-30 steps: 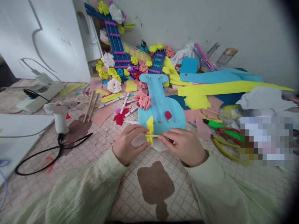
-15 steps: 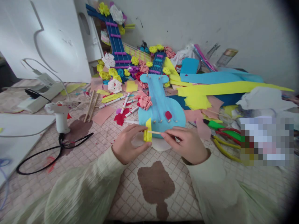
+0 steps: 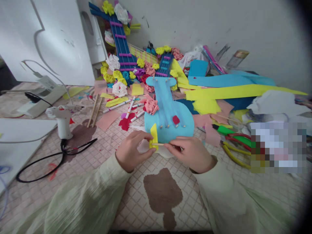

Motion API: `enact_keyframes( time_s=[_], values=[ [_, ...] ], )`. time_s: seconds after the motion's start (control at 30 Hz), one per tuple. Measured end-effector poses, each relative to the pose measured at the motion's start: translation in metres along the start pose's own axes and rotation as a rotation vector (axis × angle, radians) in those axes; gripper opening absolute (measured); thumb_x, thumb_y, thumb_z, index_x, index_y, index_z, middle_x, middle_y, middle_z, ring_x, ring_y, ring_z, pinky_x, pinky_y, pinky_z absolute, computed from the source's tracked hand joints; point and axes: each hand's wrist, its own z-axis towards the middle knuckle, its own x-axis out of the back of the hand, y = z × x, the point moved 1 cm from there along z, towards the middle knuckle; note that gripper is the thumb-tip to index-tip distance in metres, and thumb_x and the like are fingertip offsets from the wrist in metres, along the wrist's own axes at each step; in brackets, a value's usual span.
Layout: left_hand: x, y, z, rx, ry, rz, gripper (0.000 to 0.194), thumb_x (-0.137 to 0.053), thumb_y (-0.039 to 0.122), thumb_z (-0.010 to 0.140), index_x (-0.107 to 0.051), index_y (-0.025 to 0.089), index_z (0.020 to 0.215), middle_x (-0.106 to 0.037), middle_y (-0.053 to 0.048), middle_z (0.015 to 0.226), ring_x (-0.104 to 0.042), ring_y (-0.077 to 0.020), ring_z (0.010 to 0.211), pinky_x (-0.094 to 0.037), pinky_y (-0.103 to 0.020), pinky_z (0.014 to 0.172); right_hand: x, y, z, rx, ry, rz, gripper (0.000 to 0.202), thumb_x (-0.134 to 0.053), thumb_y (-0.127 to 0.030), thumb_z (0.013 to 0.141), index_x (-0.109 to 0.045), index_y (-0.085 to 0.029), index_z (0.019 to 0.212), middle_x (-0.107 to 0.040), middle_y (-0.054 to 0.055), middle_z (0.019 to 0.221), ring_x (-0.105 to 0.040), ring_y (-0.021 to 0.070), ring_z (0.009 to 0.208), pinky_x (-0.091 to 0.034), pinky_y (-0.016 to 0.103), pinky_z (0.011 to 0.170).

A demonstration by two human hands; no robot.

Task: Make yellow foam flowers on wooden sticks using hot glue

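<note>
My left hand (image 3: 134, 150) pinches a small folded strip of yellow crepe paper (image 3: 153, 132) between thumb and fingers. A thin wooden stick (image 3: 159, 144) lies across the lower part of the paper. The stick's other end is in the closed fingers of my right hand (image 3: 191, 152). Just beyond both hands is a light blue guitar-shaped craft (image 3: 168, 112), strung with thin threads between small pegs. A pink paper flower (image 3: 151, 106) sits on its left side, and a red patch (image 3: 175, 120) is on its body. Something white below the craft is partly hidden by my hands.
A white glue gun (image 3: 62, 122) with a looped black cable stands at left, near a power strip (image 3: 40, 100). Markers (image 3: 131, 107) and paper scraps lie left of the craft. Red- and yellow-handled tools (image 3: 235, 154) are at right. Decorated dark blue guitars (image 3: 121, 45) lean at the back.
The stick has shifted slightly left and down, and it now lies level across the yellow paper. The paper's lower part is more folded in around it. Both hands moved slightly left.
</note>
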Motion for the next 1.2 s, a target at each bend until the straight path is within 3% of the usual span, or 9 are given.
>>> enact_keyframes(
  time_s=[0.3, 0.57, 0.73, 0.87, 0.97, 1.07, 1.2],
  values=[
    [0.000, -0.001, 0.000, 0.011, -0.027, -0.008, 0.018, -0.059, 0.022, 0.070, -0.057, 0.016, 0.087, -0.063, -0.005, 0.081, -0.059, -0.0175, 0.078, -0.049, -0.033, 0.071, 0.002, -0.001, 0.001, -0.020, 0.022, 0.048, 0.042, -0.042, -0.038, 0.084, -0.051, -0.016, 0.050, -0.043, -0.002, 0.048, -0.038, 0.0083, 0.048, -0.023, 0.025, 0.048],
    [-0.005, -0.006, -0.002, 0.236, -0.131, -0.142, 0.065, -0.066, 0.032, 0.062, -0.039, 0.015, 0.118, -0.058, -0.011, 0.100, -0.056, -0.0140, 0.070, -0.051, -0.030, 0.059, 0.008, 0.003, 0.001, -0.182, 0.146, 0.368, 0.035, -0.044, -0.041, 0.083, -0.064, -0.015, 0.072, -0.048, -0.002, 0.052, -0.038, 0.0079, 0.048, -0.029, 0.022, 0.045],
    [-0.009, -0.007, -0.003, 0.320, -0.129, -0.298, 0.053, -0.060, 0.019, 0.067, -0.041, 0.018, 0.116, -0.057, -0.005, 0.091, -0.053, -0.0099, 0.063, -0.049, -0.025, 0.056, 0.006, 0.007, 0.001, -0.282, 0.142, 0.529, 0.033, -0.049, -0.044, 0.079, -0.064, -0.016, 0.083, -0.055, 0.000, 0.063, -0.042, 0.0082, 0.050, -0.034, 0.022, 0.048],
    [-0.007, -0.002, -0.002, 0.381, -0.058, -0.610, 0.049, -0.061, 0.020, 0.068, -0.042, 0.019, 0.113, -0.053, -0.003, 0.089, -0.056, -0.0109, 0.069, -0.051, -0.028, 0.065, 0.005, 0.006, 0.001, -0.411, 0.081, 0.764, 0.040, -0.056, -0.046, 0.072, -0.058, -0.019, 0.101, -0.060, 0.003, 0.084, -0.044, 0.0060, 0.046, -0.038, 0.022, 0.044],
    [-0.007, 0.005, -0.002, 0.359, -0.109, -0.807, 0.048, -0.062, 0.018, 0.069, -0.042, 0.018, 0.112, -0.052, -0.003, 0.088, -0.057, -0.0113, 0.073, -0.051, -0.030, 0.072, 0.003, 0.001, 0.001, -0.397, -0.011, 1.022, 0.046, -0.061, -0.042, 0.070, -0.053, -0.021, 0.109, -0.060, 0.006, 0.100, -0.059, 0.0136, 0.070, -0.049, 0.025, 0.057],
    [-0.009, 0.010, -0.004, 0.302, -0.177, -0.847, 0.048, -0.061, 0.016, 0.069, -0.041, 0.018, 0.113, -0.054, -0.003, 0.087, -0.057, -0.0120, 0.074, -0.050, -0.030, 0.073, 0.000, -0.005, 0.001, -0.344, -0.065, 1.184, 0.039, -0.062, -0.038, 0.070, -0.055, -0.020, 0.103, -0.060, 0.005, 0.099, -0.059, 0.0163, 0.083, -0.051, 0.026, 0.066],
    [-0.012, 0.016, -0.006, 0.300, -0.235, -0.823, 0.046, -0.060, 0.021, 0.071, -0.042, 0.017, 0.113, -0.057, -0.005, 0.086, -0.057, -0.0128, 0.071, -0.050, -0.031, 0.069, -0.004, -0.010, 0.000, -0.343, -0.113, 1.179, 0.027, -0.061, -0.034, 0.071, -0.058, -0.019, 0.092, -0.061, 0.002, 0.088, -0.057, 0.0109, 0.067, -0.048, 0.022, 0.058]
  ],
)
